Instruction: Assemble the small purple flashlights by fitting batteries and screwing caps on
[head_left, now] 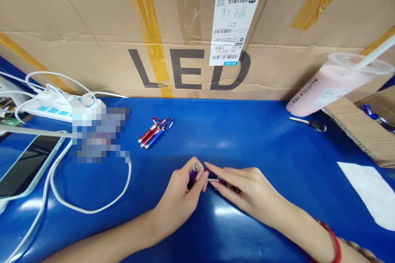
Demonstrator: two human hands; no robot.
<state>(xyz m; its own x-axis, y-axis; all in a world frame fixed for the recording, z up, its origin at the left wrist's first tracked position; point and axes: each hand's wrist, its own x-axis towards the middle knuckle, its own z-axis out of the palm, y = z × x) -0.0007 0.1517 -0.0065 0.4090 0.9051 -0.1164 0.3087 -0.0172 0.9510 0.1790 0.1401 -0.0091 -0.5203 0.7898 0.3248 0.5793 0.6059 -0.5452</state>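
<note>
My left hand (182, 195) is closed around a small purple keychain flashlight (194, 174), its silver end pointing up. My right hand (243, 189) lies beside it, fingers pressed together on a thin silver part (212, 180) that reaches toward the flashlight. Both hands rest on the blue table (247, 139). Three finished-looking flashlights (154, 132), two red and one blue, each with a clip, lie together farther back on the left.
A cardboard box marked LED (191, 28) walls off the back. A white power strip (58, 104) with cables and a phone (24, 164) lie left. A pink drink cup (327, 86), a small tool (308, 122), a cardboard tray (364, 131) and white paper (370, 193) sit right.
</note>
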